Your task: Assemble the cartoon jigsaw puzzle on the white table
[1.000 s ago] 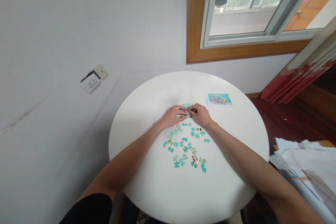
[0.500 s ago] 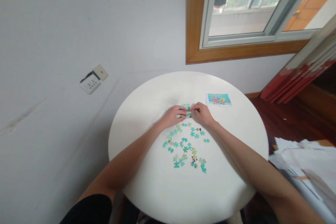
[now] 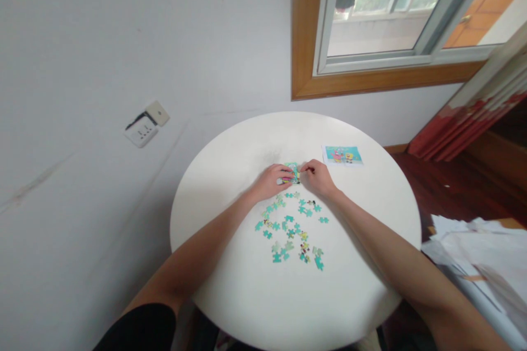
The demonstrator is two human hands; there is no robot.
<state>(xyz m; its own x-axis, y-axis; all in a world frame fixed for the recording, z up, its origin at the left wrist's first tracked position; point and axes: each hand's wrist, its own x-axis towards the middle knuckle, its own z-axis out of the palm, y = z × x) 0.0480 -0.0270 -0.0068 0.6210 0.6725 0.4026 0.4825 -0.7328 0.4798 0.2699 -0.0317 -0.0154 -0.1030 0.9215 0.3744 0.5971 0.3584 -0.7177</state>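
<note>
A small joined section of jigsaw puzzle (image 3: 295, 169), mostly green with bits of other colours, lies on the white round table (image 3: 230, 148). My left hand (image 3: 275, 180) rests over its left part with the fingers stretched flat, hiding some of it. At the section's right edge, my right hand (image 3: 318, 176) is closed, thumb and fingertips pinched together. Whatever is between those fingertips is too small to make out. Several loose puzzle pieces (image 3: 289, 219), teal, pale green and yellow, are scattered on the table nearer to me, between my forearms.
Beyond my right hand lies a printed picture (image 3: 343, 156) with cartoon figures on teal. A wall with a socket (image 3: 142, 130) and a wood-framed window (image 3: 302, 85) borders the table's far side. Loose papers (image 3: 481, 252) are piled at the lower right.
My right hand has drawn back very slightly from the joined section's right edge. My left hand stays on it, and the loose pieces lie as before.
</note>
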